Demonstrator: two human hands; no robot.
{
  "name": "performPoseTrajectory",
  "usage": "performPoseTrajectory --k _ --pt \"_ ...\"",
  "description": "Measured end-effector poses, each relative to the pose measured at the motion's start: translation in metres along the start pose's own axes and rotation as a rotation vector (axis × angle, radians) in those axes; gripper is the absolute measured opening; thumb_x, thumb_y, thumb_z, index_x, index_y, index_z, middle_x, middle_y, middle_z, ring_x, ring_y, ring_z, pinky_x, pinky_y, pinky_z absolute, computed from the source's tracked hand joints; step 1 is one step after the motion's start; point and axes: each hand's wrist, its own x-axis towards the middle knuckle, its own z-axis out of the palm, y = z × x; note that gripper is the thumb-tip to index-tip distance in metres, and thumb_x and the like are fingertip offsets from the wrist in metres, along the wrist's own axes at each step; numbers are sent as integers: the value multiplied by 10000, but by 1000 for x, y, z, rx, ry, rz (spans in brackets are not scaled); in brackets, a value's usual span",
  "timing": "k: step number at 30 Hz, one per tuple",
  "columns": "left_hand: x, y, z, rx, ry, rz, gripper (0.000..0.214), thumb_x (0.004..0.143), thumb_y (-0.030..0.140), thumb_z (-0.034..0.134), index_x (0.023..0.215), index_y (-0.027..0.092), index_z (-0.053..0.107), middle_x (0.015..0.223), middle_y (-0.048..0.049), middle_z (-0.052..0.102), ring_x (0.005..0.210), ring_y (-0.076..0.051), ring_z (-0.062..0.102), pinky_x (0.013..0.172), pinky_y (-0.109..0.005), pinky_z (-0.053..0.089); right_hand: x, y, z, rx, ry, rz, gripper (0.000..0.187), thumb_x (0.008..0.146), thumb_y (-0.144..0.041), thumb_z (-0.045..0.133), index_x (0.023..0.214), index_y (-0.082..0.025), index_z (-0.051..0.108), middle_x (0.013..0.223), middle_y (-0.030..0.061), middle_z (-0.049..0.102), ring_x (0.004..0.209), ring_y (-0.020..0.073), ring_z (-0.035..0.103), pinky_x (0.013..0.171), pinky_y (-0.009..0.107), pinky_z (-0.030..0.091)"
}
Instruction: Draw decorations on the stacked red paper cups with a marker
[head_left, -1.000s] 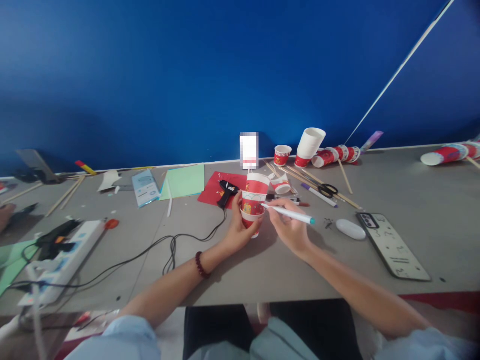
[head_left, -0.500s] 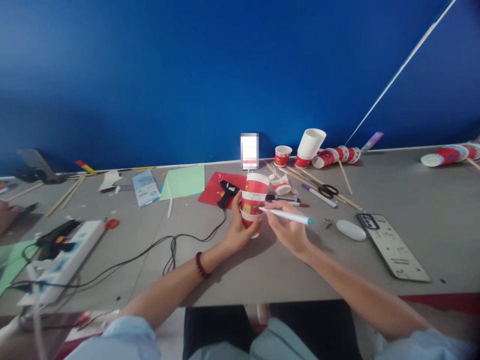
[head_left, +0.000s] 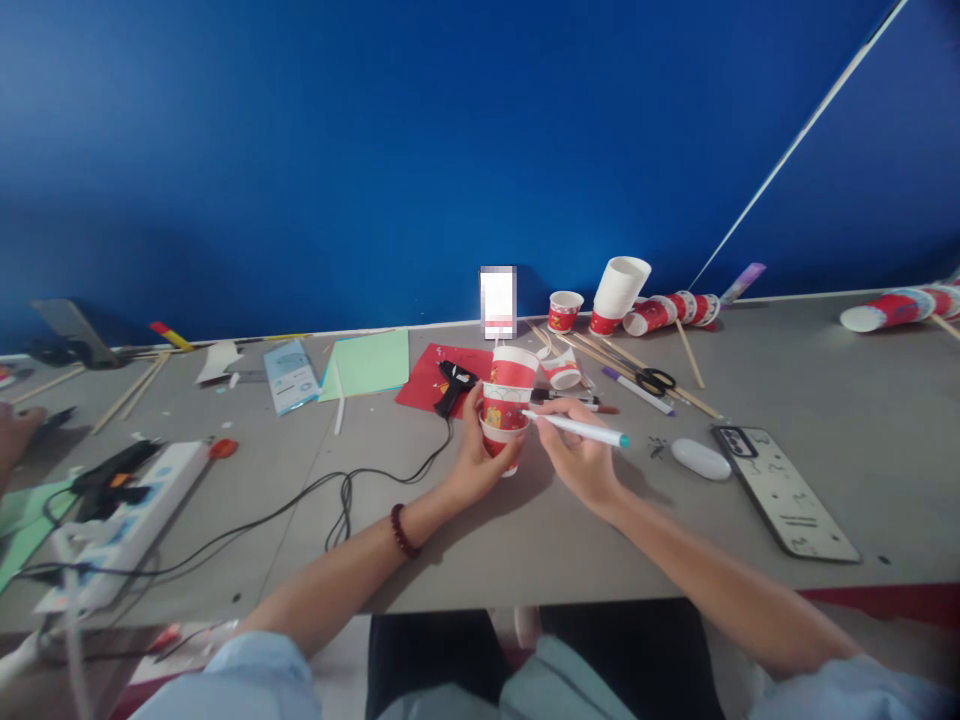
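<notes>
In front of me, my left hand wraps round the lower part of a stack of red and white paper cups, which stands upright. Between the fingers of my right hand is a white marker with a teal end pointing right. The marker's tip is at the right side of the cups; whether it touches them I cannot tell. Just behind my left hand lies a black glue gun on red paper.
Behind are a lit phone, white cups, scissors and wooden sticks. To the right lie a white case and a phone. A power strip and another person's hand are at left; a cable crosses the table.
My right hand and the marker have shifted slightly right, drawing the tip a little towards the cups' right edge. My left hand and the cups stay in place.
</notes>
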Motion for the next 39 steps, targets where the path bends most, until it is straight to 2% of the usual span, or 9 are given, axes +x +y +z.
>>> performPoseTrajectory --k 7,11,17,22,28,39 --pt "3 -5 -2 -62 34 -64 868 758 394 728 1421 269 181 1347 -145 443 1212 -267 533 1045 -484 404 2 5 0 140 24 165 88 869 -306 585 835 -230 614 709 -5 634 627 148 612 548 270 493" --pt "5 -6 -4 -50 64 -79 850 737 427 740 1389 266 219 1320 -141 461 1194 -267 540 1030 -482 416 1 7 0 145 40 175 94 872 -311 582 835 -233 619 671 -12 605 584 141 585 504 259 457" --pt "6 -6 -3 -67 36 -57 972 683 468 781 1415 280 169 1357 -149 424 1239 -292 511 1053 -499 390 1 5 -2 77 45 95 91 876 -300 572 856 -225 620 755 10 661 653 149 624 607 284 513" --pt "3 -2 -3 -114 -6 -90 848 794 482 678 1444 307 162 1412 -146 375 1312 -301 451 1102 -516 339 -1 1 -2 67 22 19 77 885 -283 570 863 -231 623 792 25 694 739 181 679 671 316 557" --pt "2 0 -1 -89 -12 -57 913 785 440 705 1470 303 118 1405 -144 368 1309 -285 447 1110 -496 342 -5 0 -1 38 -13 -112 57 875 -208 576 887 -229 628 853 51 703 897 224 716 791 367 568" --pt "0 -3 0 -64 -17 -7 910 782 407 708 1472 292 126 1400 -142 363 1317 -289 427 1114 -508 331 -3 1 0 4 -14 -126 58 868 -199 581 881 -223 632 854 54 699 919 227 714 838 383 570"
